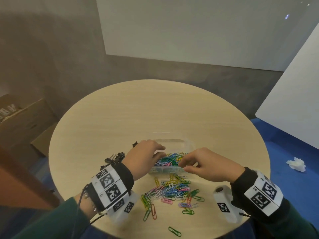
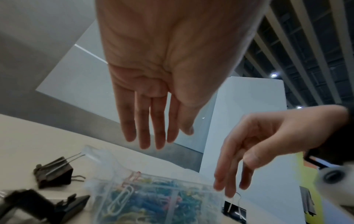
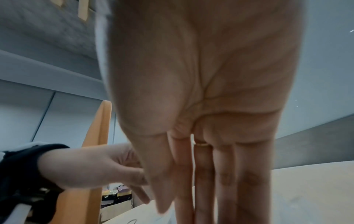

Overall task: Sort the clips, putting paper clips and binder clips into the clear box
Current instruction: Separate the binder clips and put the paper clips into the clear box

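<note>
A clear box [image 1: 188, 144] sits on the round table [image 1: 138, 109], partly filled with coloured paper clips [image 1: 170, 159]. My left hand [image 1: 160, 151] hovers over the box's left end with straight fingers and holds nothing; the left wrist view shows the left hand [image 2: 166, 136] above the box [image 2: 153, 197]. My right hand [image 1: 183, 166] hangs over the box's near right corner, fingers pointing down and empty, as the right hand [image 3: 191, 204] also appears in its wrist view. A loose pile of paper clips [image 1: 172, 190] lies in front of the box. Black binder clips [image 1: 114, 157] lie to its left.
One green paper clip [image 1: 174, 231] lies near the table's front edge. Cardboard boxes [image 1: 20, 121] stand on the floor at left, and a crumpled tissue [image 1: 296, 165] lies on the blue floor at right. An orange chair back [image 3: 99, 136] stands beyond the left hand.
</note>
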